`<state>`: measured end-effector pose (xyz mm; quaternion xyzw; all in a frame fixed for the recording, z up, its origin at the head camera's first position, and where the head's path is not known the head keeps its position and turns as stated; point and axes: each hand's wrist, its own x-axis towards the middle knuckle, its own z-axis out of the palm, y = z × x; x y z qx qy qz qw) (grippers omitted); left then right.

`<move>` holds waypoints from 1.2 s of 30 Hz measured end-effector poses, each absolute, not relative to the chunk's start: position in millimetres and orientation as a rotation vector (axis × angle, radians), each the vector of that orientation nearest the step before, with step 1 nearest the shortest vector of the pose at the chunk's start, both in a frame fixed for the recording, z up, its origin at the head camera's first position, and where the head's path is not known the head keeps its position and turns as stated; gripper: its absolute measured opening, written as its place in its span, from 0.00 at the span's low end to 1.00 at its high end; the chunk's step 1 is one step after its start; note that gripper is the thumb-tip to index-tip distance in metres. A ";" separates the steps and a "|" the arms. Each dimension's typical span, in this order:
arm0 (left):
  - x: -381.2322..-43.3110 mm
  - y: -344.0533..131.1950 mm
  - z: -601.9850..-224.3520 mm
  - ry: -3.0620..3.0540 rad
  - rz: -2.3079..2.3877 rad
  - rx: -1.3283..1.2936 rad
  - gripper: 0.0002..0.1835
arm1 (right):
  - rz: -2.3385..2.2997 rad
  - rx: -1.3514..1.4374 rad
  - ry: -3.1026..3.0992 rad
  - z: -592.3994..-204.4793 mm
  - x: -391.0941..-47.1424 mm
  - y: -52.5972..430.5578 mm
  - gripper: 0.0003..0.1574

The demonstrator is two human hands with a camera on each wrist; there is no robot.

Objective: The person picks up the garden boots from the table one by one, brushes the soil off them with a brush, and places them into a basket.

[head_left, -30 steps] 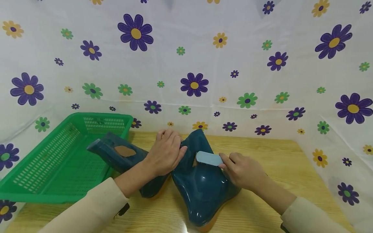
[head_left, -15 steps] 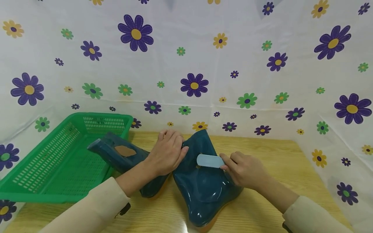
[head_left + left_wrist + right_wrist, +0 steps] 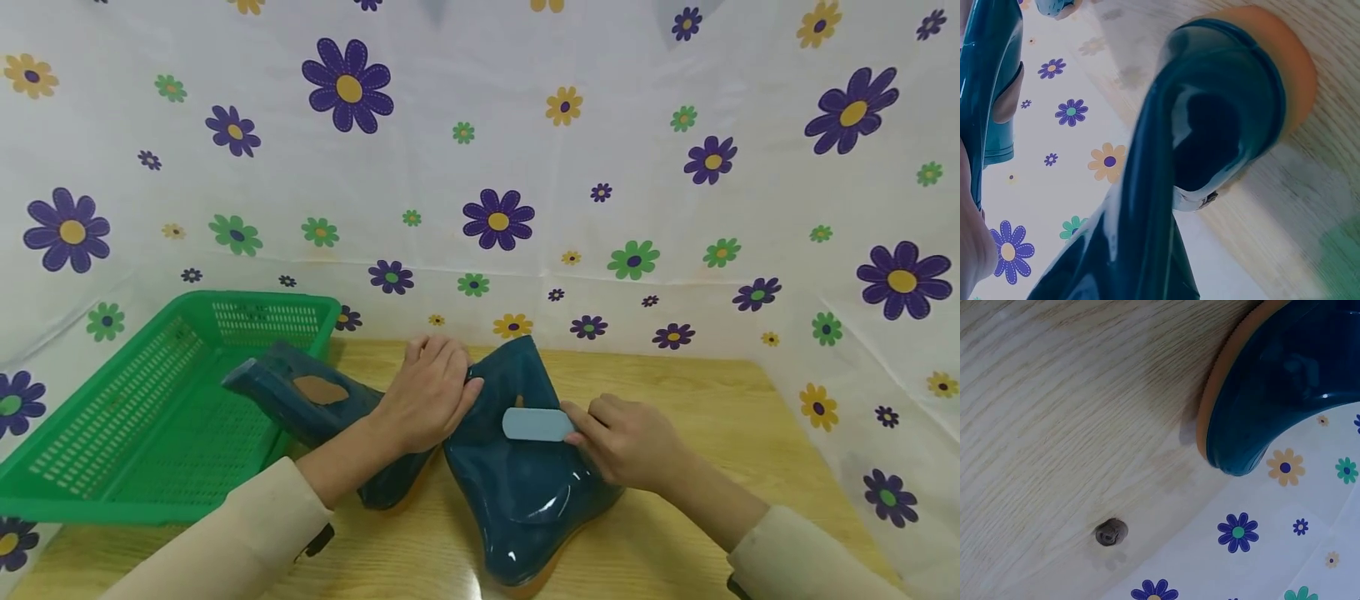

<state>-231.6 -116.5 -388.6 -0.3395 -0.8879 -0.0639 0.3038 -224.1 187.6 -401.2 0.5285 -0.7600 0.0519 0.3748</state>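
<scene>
A dark teal rubber boot (image 3: pixel 525 492) with an orange-tan sole stands at the table's middle, its shaft leaning back. My left hand (image 3: pixel 427 396) grips the edge of this shaft, fingertips partly hidden. My right hand (image 3: pixel 630 442) holds a flat light-blue tool (image 3: pixel 536 424) with a rounded end against the boot's upper. The tool's underside is hidden, so its kind is unclear. A bit of brown shows just above it. Left of this boot, partly behind my left forearm, is a second teal boot (image 3: pixel 292 417) bearing a brown oval patch (image 3: pixel 321 389). The right wrist view shows a boot toe (image 3: pixel 1235 431).
A green plastic basket (image 3: pixel 150 508) with slotted sides stands on the left, beside the second boot. The wooden table (image 3: pixel 697 408) extends to the right. A white flowered cloth (image 3: pixel 450 50) hangs behind. In the right wrist view a small dark brown roundish thing (image 3: pixel 1111 532) lies on the wood.
My right hand has drawn the light-blue tool slightly down along the boot's upper, and the tool lies more level. The left hand keeps its grip with hardly any movement.
</scene>
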 end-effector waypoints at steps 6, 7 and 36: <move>-231.4 -116.6 -392.1 -2.380 -0.158 -0.882 0.32 | 0.186 1.345 -1.954 -400.1 -220.9 190.3 0.31; -231.3 -116.6 -392.5 -2.380 -0.159 -0.882 0.32 | 0.198 1.349 -1.955 -399.5 -220.1 189.2 0.30; -232.6 -116.5 -393.7 -2.375 -0.179 -0.897 0.25 | 0.126 1.290 -1.933 -406.4 -223.1 202.1 0.31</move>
